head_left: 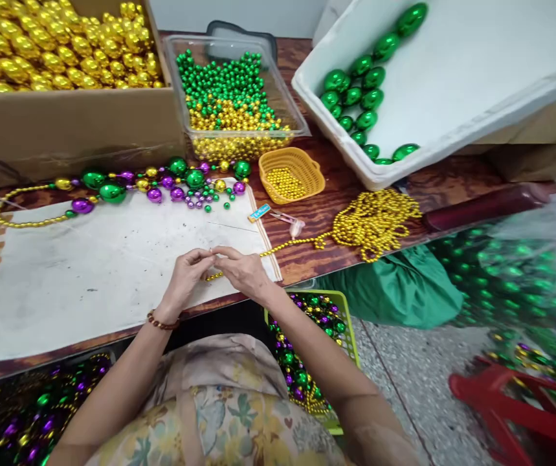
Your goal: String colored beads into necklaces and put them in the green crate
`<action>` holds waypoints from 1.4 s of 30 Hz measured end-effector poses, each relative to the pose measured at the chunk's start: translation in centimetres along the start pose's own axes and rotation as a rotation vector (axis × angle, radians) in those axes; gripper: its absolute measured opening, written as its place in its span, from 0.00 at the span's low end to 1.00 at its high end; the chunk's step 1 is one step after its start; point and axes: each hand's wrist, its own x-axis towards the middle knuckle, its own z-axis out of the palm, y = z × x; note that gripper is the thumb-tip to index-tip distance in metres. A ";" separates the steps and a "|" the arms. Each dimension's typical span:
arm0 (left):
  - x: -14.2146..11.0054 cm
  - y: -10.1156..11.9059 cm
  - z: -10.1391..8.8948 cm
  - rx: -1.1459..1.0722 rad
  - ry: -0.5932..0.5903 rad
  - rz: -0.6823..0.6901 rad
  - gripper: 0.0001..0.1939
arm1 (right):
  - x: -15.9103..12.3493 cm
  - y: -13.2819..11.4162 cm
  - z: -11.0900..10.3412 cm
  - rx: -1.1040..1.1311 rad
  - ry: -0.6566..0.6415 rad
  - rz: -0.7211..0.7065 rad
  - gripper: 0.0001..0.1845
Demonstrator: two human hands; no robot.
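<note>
My left hand [188, 275] and my right hand [244, 272] meet fingertip to fingertip above the white cloth [88, 285]. Both are closed in a pinch; the small thing between the left fingertips is too tiny to make out. A gold bead string [297, 243] runs from a heaped gold pile [375, 223] on the right into my right hand, and a short piece shows below the fingers. Behind my hands lies a finished-looking necklace [112, 192] of green, purple and gold beads. A thin dark line, perhaps a thread or needle, lies on the cloth.
At the back are a cardboard box [74, 123] of gold beads, a clear tub [239, 133] of green and gold beads, a yellow basket [290, 152] and a foam box [379, 171] with green beads. A small clipper-like tool [287, 219] lies nearby. Below stands a green basket [350, 323].
</note>
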 end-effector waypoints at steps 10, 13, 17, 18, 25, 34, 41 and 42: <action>-0.3 -0.6 -0.5 -0.069 0.080 0.115 0.13 | 1.3 0.3 1.5 0.713 0.284 0.196 0.09; -0.4 -0.7 -0.7 -0.058 0.055 0.144 0.14 | 1.7 0.2 1.5 0.797 0.238 0.257 0.10; -0.1 -0.6 -1.1 -0.031 -0.033 0.117 0.14 | 2.2 0.1 1.1 0.800 0.204 0.260 0.11; 0.0 -0.5 -1.2 -0.040 -0.055 0.099 0.14 | 2.3 0.1 1.1 0.796 0.198 0.250 0.11; 0.0 0.0 -1.3 -0.160 -0.095 -0.004 0.13 | 3.0 0.3 1.3 0.792 0.172 0.219 0.11; -0.7 -0.4 -0.4 -0.138 0.041 0.109 0.11 | 1.1 -2.8 -1.7 0.399 0.332 0.110 0.09; -1.4 0.2 -0.3 0.022 0.025 0.260 0.11 | 1.5 -2.2 -0.2 0.239 0.263 0.137 0.12; -1.4 0.1 -0.4 0.070 0.020 0.288 0.10 | 1.5 -2.1 -0.2 0.227 0.262 0.140 0.12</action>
